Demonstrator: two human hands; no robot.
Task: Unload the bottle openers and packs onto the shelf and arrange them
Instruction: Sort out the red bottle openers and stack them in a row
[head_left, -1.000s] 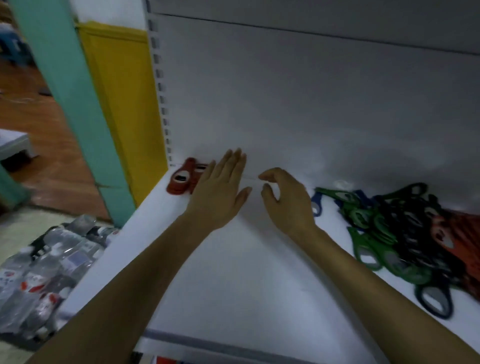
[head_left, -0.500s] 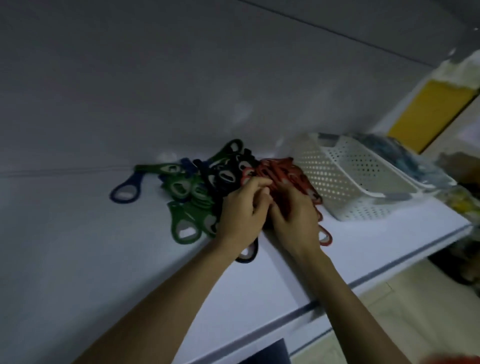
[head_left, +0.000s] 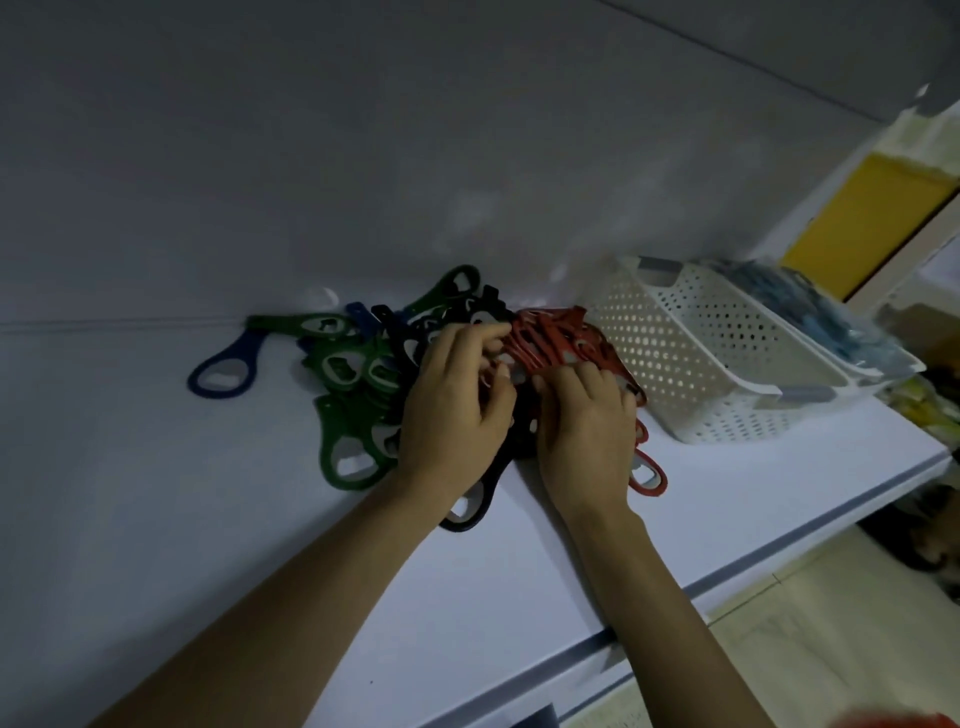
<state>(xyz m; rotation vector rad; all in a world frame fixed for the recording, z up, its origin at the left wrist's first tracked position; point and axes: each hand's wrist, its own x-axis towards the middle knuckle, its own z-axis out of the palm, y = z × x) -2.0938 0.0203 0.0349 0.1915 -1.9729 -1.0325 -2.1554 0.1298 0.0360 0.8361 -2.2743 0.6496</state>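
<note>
Red first: clamped left grip (head_left: 457, 415) and right grip (head_left: 587, 431) on the red bottle openers (head_left: 556, 338) by the shelf (head_left: 156, 519)'s back edge, and likely needed slow untangling.

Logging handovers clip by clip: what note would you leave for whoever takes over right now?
Left hand: fingers curled, pinching among the red openers.
Right hand: curled over the same red openers.
Heap on the shelf: green openers, blue opener, black openers, red ones.
Basket is tilted, right of the heap; bluish packs seem to lie beyond it.
Done: openers are out on the shelf.
Left: sort and arrange the heap, then the packs.
</note>
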